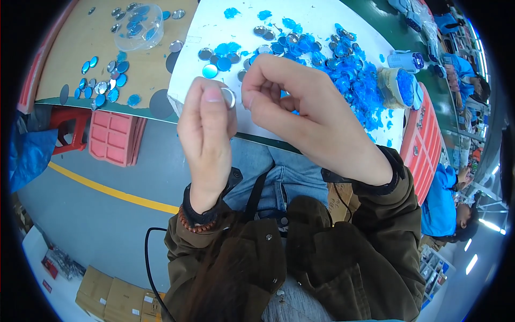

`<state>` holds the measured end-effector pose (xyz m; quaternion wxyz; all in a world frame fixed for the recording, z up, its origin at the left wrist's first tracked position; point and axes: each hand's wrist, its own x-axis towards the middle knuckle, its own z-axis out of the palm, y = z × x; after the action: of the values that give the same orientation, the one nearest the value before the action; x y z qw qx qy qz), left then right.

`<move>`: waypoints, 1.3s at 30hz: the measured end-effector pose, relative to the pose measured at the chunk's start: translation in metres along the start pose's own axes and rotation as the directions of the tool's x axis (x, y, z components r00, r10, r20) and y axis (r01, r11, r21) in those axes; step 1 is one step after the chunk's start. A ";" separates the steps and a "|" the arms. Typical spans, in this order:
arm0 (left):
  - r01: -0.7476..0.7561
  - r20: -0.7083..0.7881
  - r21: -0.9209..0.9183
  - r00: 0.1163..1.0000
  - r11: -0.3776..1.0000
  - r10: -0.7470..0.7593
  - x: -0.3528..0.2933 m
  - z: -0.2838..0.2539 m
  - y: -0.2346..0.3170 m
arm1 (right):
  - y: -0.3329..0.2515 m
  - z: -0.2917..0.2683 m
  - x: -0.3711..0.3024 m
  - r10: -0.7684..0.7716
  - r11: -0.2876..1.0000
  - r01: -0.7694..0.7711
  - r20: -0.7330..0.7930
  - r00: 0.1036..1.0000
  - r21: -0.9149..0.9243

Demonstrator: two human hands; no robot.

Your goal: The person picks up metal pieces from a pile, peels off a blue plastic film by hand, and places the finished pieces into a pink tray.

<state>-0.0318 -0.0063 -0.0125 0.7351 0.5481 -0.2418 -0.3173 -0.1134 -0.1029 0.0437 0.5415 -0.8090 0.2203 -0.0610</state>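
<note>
My left hand (206, 121) pinches a small round silver metal disc (229, 98) between thumb and fingers, just above the front edge of the white work surface (188, 67). Close by on its right, my right hand (292, 96) has thumb and index finger brought together, their tips a little apart from the disc. Whatever those tips may hold is too small to make out. Behind the hands lie several loose discs, one of them a shiny blue disc (210, 71). A heap of crumpled blue film scraps (357, 83), mixed with discs, spreads beyond my right hand.
On the brown board at left stands a clear round tub (138, 28), with scattered blue and silver discs (112, 95) nearby. A jar (394, 88) stuffed with blue film is at the right edge. Pink crates (111, 137) sit below left. People in blue (441, 201) are at far right.
</note>
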 end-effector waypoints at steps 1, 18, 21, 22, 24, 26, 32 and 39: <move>0.014 0.000 -0.045 1.000 0.999 -0.014 0.002 -0.001 0.000 | 0.000 -0.001 -0.001 0.027 1.000 -0.027 0.018 0.999 0.012; 0.365 0.274 -0.742 0.931 0.562 -0.242 0.013 -0.034 -0.003 | 0.040 -0.020 0.029 -0.449 0.544 0.116 -0.171 0.877 -0.831; 0.412 0.299 -0.815 0.901 0.406 -0.313 0.014 -0.042 0.001 | 0.041 -0.012 0.036 -0.520 0.517 0.198 -0.121 0.846 -0.833; 0.409 0.283 -0.834 0.893 0.370 -0.350 0.013 -0.044 0.001 | 0.039 -0.006 0.040 -0.512 0.507 0.236 -0.069 0.856 -0.829; 0.408 0.270 -0.848 0.882 0.339 -0.386 0.013 -0.045 0.000 | 0.037 0.004 0.046 -0.506 0.498 0.271 -0.023 0.862 -0.824; 0.389 0.263 -0.857 0.894 0.338 -0.362 0.012 -0.044 -0.001 | 0.045 0.015 0.054 -0.477 0.475 0.304 0.048 0.878 -0.826; 0.425 0.292 -0.807 0.890 0.409 -0.349 0.016 -0.038 0.002 | 0.053 0.023 0.059 -0.523 0.511 0.314 0.000 0.852 -0.800; 0.487 0.304 -0.700 0.865 0.522 -0.399 0.013 -0.032 0.000 | 0.040 0.012 0.053 -0.512 0.676 0.331 -0.097 0.854 -0.658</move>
<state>-0.0003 0.0051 -0.0220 0.7753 0.2153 0.0227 -0.5933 -0.0733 -0.1283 -0.0046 0.1799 -0.9528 0.1058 -0.2205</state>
